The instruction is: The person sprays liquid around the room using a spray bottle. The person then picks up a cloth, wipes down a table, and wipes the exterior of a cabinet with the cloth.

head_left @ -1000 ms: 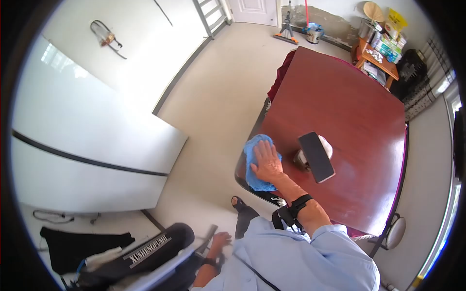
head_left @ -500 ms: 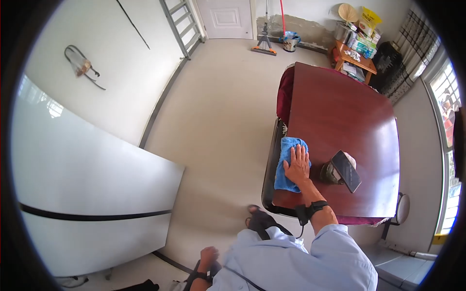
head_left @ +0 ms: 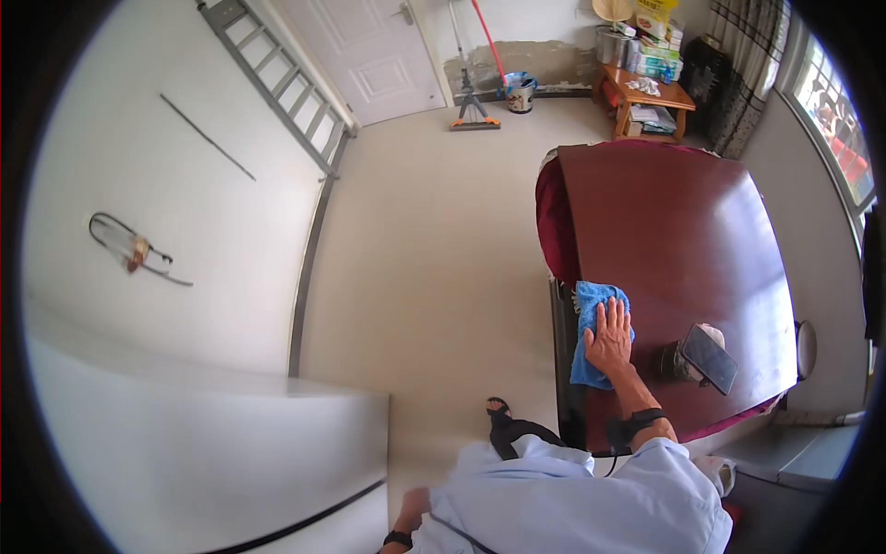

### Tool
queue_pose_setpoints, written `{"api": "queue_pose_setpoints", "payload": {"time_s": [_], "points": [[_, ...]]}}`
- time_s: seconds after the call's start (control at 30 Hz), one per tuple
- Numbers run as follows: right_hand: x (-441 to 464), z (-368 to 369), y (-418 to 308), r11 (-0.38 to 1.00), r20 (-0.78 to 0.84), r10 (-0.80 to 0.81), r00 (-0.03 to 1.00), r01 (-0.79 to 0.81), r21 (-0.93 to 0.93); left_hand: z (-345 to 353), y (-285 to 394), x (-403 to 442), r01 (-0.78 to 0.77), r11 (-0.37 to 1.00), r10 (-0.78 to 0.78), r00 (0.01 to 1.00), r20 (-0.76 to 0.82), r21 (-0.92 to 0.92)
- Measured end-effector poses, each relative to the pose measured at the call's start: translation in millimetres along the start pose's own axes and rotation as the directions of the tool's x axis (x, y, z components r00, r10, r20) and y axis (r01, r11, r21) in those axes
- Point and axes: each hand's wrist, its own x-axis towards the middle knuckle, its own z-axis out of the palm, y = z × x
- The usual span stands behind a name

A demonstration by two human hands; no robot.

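My right hand (head_left: 610, 339) lies flat on a blue cloth (head_left: 591, 360), fingers spread and pointing away from me. The cloth rests along the left edge of the dark red tabletop (head_left: 674, 231). To the right of this hand, a black phone (head_left: 710, 359) leans tilted on a dark, round object with a pale top, which I cannot make out fully. At the bottom of the view, my left hand (head_left: 415, 504) hangs low beside my body, blurred, its fingers hard to tell apart.
A white, glossy cabinet (head_left: 212, 443) stands at the lower left. Beyond the table are a small wooden table (head_left: 678, 97) with piled items, a mop (head_left: 474, 125) and a bucket (head_left: 520, 96). A grey box-like surface (head_left: 794, 457) is at the lower right.
The view has shifted, bringing the door and ladder further in. My right hand stays on the cloth, which has moved forward along the table's left edge. The phone still leans on the round object.
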Motion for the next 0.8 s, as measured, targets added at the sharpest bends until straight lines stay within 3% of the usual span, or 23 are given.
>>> {"api": "queue_pose_setpoints", "payload": {"time_s": [0.1,0.13,0.2,0.23,0.3,0.37,0.43,0.5,0.53,0.57,0.73,0.8], "points": [[19,4,-6,0.999,0.000,0.054,0.999,-0.054,-0.006,-40,-20,59,-0.146,0.896,0.074,0.980,0.183,0.418],[22,10,-5,0.997,0.008,0.070,0.998,-0.070,-0.019,-49,-34,81,0.107,0.980,-0.068,0.972,0.225,-0.166],[28,7,-5,0.995,0.007,0.100,0.995,-0.099,-0.017,-49,-77,143,0.246,0.830,-0.112,0.953,0.282,-0.500],[31,7,-9,0.994,0.011,0.113,0.994,-0.113,-0.007,-48,-93,172,0.120,0.943,-0.048,0.972,0.230,-0.309],[39,2,-19,0.987,0.026,0.157,0.987,-0.158,0.008,-71,-84,204,0.094,0.984,-0.061,0.977,0.203,-0.155],[48,6,-15,0.981,0.015,0.192,0.981,-0.192,-0.005,-94,-42,247,0.289,0.919,-0.222,0.942,0.253,-0.268],[57,8,-17,0.967,0.000,0.253,0.967,-0.253,0.001,-108,-36,286,0.241,0.938,-0.165,0.942,0.292,-0.250],[75,17,-20,0.959,-0.034,0.283,0.959,-0.283,-0.015,-139,23,313,0.423,0.769,-0.277,0.896,0.348,-0.480],[85,16,-21,0.955,-0.032,0.292,0.956,-0.293,-0.034,-151,71,314,0.425,0.789,-0.346,0.904,0.252,-0.444],[96,17,-22,0.951,-0.032,0.309,0.951,-0.310,-0.025,-158,79,328,0.431,0.793,-0.352,0.901,0.253,-0.431],[166,26,-17,0.944,-0.041,0.323,0.946,-0.325,-0.062,-174,74,399,0.450,0.745,-0.334,0.891,0.309,-0.492],[193,32,-13,0.933,-0.017,0.350,0.937,-0.350,-0.086,-182,78,424,0.466,0.825,-0.353,0.867,0.352,-0.321]]}}
